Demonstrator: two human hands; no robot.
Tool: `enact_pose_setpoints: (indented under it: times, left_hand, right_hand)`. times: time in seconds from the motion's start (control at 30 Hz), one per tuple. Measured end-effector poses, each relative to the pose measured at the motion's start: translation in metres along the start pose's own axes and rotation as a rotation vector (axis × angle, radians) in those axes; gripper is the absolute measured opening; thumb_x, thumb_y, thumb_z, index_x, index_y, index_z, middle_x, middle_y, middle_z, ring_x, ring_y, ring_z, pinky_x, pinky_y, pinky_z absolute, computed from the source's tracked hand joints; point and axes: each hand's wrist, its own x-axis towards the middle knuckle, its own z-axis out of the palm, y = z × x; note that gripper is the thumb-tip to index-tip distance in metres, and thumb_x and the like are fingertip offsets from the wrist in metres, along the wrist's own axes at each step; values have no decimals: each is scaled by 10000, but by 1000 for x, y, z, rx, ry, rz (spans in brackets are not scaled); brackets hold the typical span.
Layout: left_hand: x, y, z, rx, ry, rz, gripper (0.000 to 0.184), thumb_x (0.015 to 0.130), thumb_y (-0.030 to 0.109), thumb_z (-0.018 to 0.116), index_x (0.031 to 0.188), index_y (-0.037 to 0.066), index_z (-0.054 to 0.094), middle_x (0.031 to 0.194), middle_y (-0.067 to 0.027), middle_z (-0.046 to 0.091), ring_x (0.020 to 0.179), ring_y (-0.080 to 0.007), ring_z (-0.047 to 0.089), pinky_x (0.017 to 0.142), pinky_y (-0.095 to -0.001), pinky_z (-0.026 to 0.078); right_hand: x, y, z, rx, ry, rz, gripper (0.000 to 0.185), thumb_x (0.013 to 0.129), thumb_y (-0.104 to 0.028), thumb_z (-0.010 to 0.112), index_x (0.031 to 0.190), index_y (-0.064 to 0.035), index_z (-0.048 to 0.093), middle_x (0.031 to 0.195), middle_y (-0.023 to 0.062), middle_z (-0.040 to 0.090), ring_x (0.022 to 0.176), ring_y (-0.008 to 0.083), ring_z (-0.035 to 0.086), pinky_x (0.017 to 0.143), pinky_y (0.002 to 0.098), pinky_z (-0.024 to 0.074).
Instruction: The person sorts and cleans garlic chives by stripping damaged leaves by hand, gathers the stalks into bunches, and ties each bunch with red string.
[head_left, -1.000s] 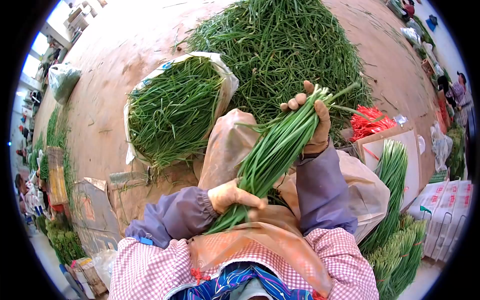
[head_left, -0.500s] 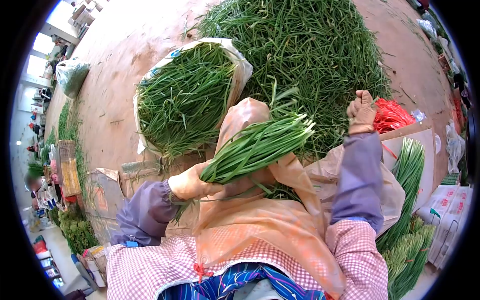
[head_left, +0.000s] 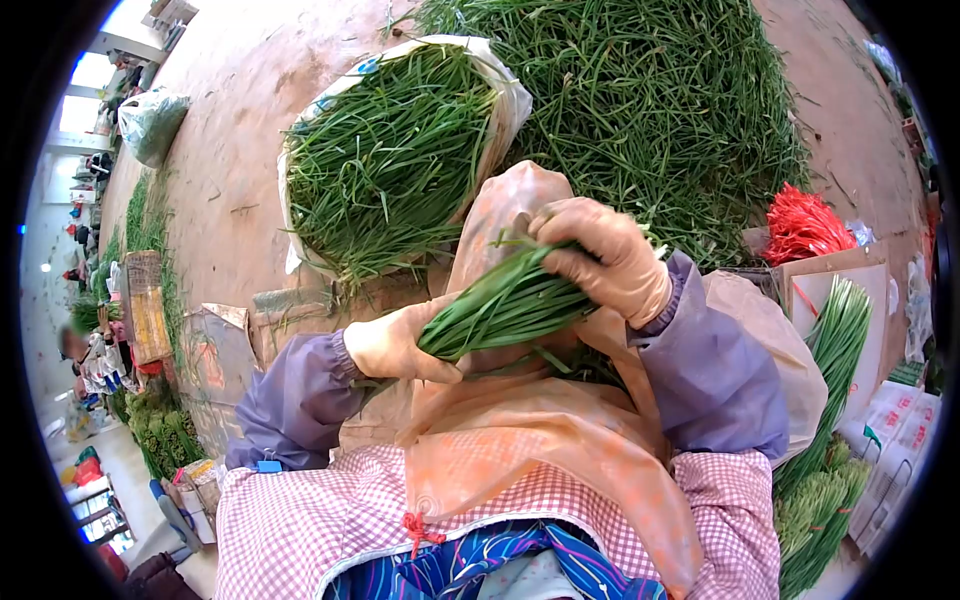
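Two hands meet on one bunch of long green leaves, probably garlic chives, held slantwise above the person's lap. The left hand has its fingers clenched around the lower, leafy end. The right hand bends over the upper end, its fingers curled onto the leaves and hiding most of the stem ends.

Directly behind the bunch rises a knee under a translucent plastic apron, which stands between the hands and the floor ahead. Left of the knee, a white plastic sack stands open, packed with loose greens; beside it, a broad heap of loose green leaves spreads over the floor ahead and to the right.

Past the right sleeve, a cluster of red ties lies beside a cardboard box. Tied bunches of greens lean close to the box, with white packaging just outside them. Well apart at far left, a knotted plastic bag rests on the floor.
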Motion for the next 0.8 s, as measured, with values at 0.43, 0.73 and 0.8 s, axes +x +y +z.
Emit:
enact_pose_setpoints:
  times: [0.43,0.73,0.8]
  left_hand:
    - [-1,-27,13,-113,99,153,741,860,58,663,1478,26,255,1436,-82,440,1321,-177,387,1109,-338,282]
    - [2,-31,28,-174,309,45,724,760,-25,652,1421,42,364,1138,-27,584,887,-97,546,714,-240,455]
    - [0,-33,25,-179,313,-18,726,745,-11,671,1409,48,385,1043,-30,611,789,-102,555,656,-249,459]
  right_hand:
    - [-74,30,-183,730,1122,336,263,936,-374,591,904,-114,609,486,-61,306,368,49,228,347,233,170]
    - [-80,-31,-40,123,283,1034,656,878,-245,688,1435,-98,374,994,89,649,887,171,613,778,309,504]
    - [-86,-8,-19,188,346,838,342,930,-158,608,1259,-77,557,812,15,648,715,123,588,670,291,505]
